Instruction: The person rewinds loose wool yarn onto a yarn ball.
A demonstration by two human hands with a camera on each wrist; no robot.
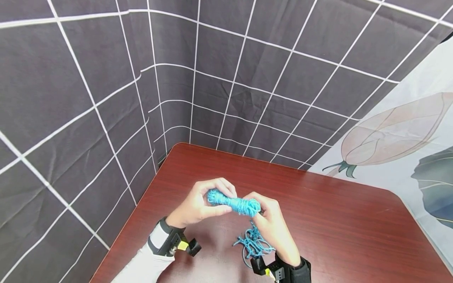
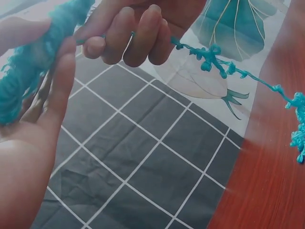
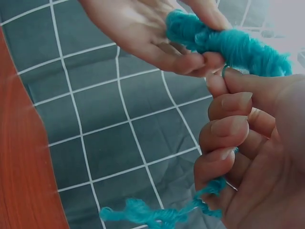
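Observation:
A bundle of wound turquoise yarn (image 1: 235,203) is held above the table, tilted slightly down to the right in the head view. My left hand (image 1: 200,201) grips it between thumb and fingers at its left part. Close by its right end, my right hand (image 1: 271,217) pinches a single strand between thumb and index finger, the other fingers curled round the strand. From the right hand a kinked, looped tail of yarn (image 3: 147,212) hangs down. Lower in the head view, a loose tangle of the same yarn (image 1: 255,244) shows below the right hand.
The reddish-brown wooden table (image 1: 339,220) lies beneath both hands. Behind and left of it hangs a dark grey cloth (image 1: 226,78) with a white grid. At the right is a white cloth with a flower pattern (image 1: 393,137). Both wrists carry strapped cameras (image 1: 173,239).

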